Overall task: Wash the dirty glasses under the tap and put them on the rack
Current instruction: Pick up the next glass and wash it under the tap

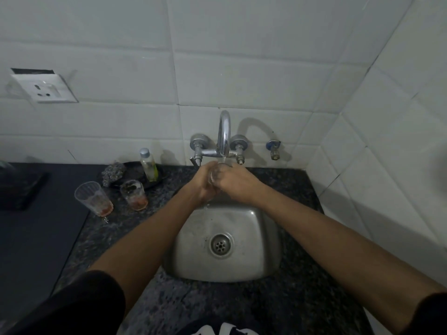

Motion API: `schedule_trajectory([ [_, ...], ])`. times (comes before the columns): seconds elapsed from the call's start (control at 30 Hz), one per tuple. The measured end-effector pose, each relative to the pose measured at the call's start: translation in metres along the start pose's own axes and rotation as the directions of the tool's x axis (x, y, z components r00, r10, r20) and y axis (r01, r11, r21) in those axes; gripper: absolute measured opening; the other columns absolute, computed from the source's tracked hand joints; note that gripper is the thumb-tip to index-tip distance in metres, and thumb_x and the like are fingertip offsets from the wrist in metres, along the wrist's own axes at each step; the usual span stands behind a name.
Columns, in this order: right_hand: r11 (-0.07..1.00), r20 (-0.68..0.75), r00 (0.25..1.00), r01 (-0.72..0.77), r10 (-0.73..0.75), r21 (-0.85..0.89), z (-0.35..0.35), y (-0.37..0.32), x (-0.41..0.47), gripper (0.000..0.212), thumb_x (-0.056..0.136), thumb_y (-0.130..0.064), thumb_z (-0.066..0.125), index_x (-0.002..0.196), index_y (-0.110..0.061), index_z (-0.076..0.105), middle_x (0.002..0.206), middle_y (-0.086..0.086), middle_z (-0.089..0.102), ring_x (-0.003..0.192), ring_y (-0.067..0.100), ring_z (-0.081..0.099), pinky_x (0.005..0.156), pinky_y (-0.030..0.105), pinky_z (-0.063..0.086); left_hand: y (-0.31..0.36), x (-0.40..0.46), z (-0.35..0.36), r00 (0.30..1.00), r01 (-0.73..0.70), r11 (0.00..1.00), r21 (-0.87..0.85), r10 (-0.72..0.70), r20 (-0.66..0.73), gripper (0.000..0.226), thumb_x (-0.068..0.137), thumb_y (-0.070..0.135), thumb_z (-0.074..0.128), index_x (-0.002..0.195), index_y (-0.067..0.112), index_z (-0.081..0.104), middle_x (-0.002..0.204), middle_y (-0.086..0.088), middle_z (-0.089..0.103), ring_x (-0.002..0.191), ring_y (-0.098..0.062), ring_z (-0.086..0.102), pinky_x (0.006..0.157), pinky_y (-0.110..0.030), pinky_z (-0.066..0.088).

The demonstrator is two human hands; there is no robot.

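Both hands, left hand (205,183) and right hand (233,183), clasp one glass (216,174) under the tap (224,134); I see two dirty glasses (113,198) waiting toward the surface's left edge, nearer my left.

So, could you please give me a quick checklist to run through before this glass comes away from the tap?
1. Both hands on the glass: left hand and right hand wrap it. Ok.
2. Water running from the tap onto the glass: ok.
3. Glass over the sink, so run-off drains: ok.
4. Glass rinsed clean: cannot tell, the hands hide most of it.
5. Rack ready to receive it: cannot tell, no rack in view.
6. All glasses washed: not ok; the tall dirty glass and short dirty glass hold reddish residue on the counter.
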State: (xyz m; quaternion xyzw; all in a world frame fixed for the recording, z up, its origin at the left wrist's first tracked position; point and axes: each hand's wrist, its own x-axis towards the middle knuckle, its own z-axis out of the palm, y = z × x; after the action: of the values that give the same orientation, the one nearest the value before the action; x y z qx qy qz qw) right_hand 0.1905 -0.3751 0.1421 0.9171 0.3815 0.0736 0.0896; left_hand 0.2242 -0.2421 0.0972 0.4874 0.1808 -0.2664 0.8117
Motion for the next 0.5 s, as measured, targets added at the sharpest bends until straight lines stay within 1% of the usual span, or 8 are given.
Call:
schedule_trajectory([
  [0.07,1.0,-0.021,1.0,-0.022,0.022,-0.009,0.004,-0.002,-0.001,0.025,0.08,0.0,0.075,0.104,-0.007,0.075,0.111,0.013,0.073,0.108,0.031,0.068,0.097,0.043,0.053,0.003,-0.002,0.001,0.999,0.003,1.0,0.027,-0.004,0.048,0.038,0.104,0.028,0.045,0.09,0.009,0.074,0.082,-0.005,0.072,0.072,-0.019,0.069,0.069,-0.033,0.053],
  [0.13,0.962,0.054,0.986,-0.163,0.155,0.221,0.009,-0.006,0.0,0.026,0.086,-0.004,0.072,0.112,-0.004,0.07,0.118,0.014,0.067,0.108,0.03,0.066,0.095,0.044,0.055,0.003,-0.003,0.001,0.999,-0.023,1.0,0.004,0.023,0.026,0.038,0.105,0.022,0.041,0.092,0.002,0.07,0.082,-0.011,0.072,0.072,-0.023,0.07,0.073,-0.035,0.054],
  [0.2,0.818,0.105,0.974,-0.225,0.201,0.529,0.007,-0.008,0.001,0.016,0.09,-0.013,0.072,0.105,-0.005,0.069,0.107,0.004,0.067,0.095,0.018,0.065,0.085,0.036,0.054,0.0,-0.002,-0.002,0.999,-0.052,0.998,-0.025,0.052,-0.007,0.038,0.104,0.024,0.043,0.093,-0.001,0.069,0.087,-0.017,0.071,0.077,-0.027,0.07,0.08,-0.039,0.054],
  [0.27,0.682,0.086,0.971,-0.22,0.224,0.698,0.002,-0.007,-0.001,0.011,0.093,-0.018,0.072,0.087,-0.01,0.066,0.089,-0.005,0.065,0.078,0.006,0.059,0.073,0.026,0.047,-0.001,-0.003,-0.006,0.997,-0.075,0.995,-0.058,0.074,-0.022,0.039,0.104,0.027,0.046,0.091,0.001,0.072,0.087,-0.017,0.072,0.076,-0.026,0.072,0.08,-0.039,0.055],
  [0.3,0.64,0.081,0.965,-0.227,0.249,0.734,0.002,-0.006,-0.003,0.016,0.094,-0.023,0.071,0.082,-0.014,0.064,0.084,-0.006,0.065,0.075,0.005,0.06,0.071,0.027,0.049,-0.001,-0.002,-0.007,0.996,-0.091,0.993,-0.071,0.09,-0.017,0.042,0.105,0.026,0.045,0.087,0.002,0.074,0.084,-0.015,0.074,0.074,-0.025,0.073,0.077,-0.039,0.056],
  [0.37,0.591,0.077,0.92,-0.308,0.383,0.745,0.002,-0.011,-0.009,0.018,0.093,-0.039,0.068,0.084,-0.023,0.067,0.089,-0.008,0.068,0.081,0.007,0.064,0.075,0.034,0.056,0.0,-0.005,-0.003,0.988,-0.13,0.99,-0.061,0.134,0.071,0.053,0.108,0.025,0.04,0.076,0.006,0.078,0.078,-0.011,0.075,0.069,-0.021,0.073,0.076,-0.035,0.055],
  [0.43,0.627,-0.012,0.835,-0.404,0.551,0.666,0.007,-0.019,-0.019,0.028,0.091,-0.051,0.065,0.091,-0.024,0.073,0.092,-0.008,0.07,0.084,0.008,0.064,0.074,0.035,0.057,0.001,-0.013,0.003,0.982,-0.161,0.987,-0.024,0.163,0.093,0.051,0.11,0.025,0.035,0.082,0.007,0.074,0.076,-0.007,0.075,0.068,-0.017,0.073,0.074,-0.032,0.055],
  [0.5,0.632,-0.171,0.732,-0.418,0.66,0.652,0.009,-0.028,-0.028,0.03,0.088,-0.05,0.071,0.083,-0.02,0.067,0.085,-0.007,0.066,0.082,0.01,0.058,0.069,0.034,0.052,0.003,-0.014,0.002,0.98,-0.193,0.981,0.01,0.192,0.051,0.041,0.11,0.029,0.04,0.092,0.006,0.068,0.084,-0.008,0.076,0.072,-0.018,0.074,0.076,-0.034,0.055],
])
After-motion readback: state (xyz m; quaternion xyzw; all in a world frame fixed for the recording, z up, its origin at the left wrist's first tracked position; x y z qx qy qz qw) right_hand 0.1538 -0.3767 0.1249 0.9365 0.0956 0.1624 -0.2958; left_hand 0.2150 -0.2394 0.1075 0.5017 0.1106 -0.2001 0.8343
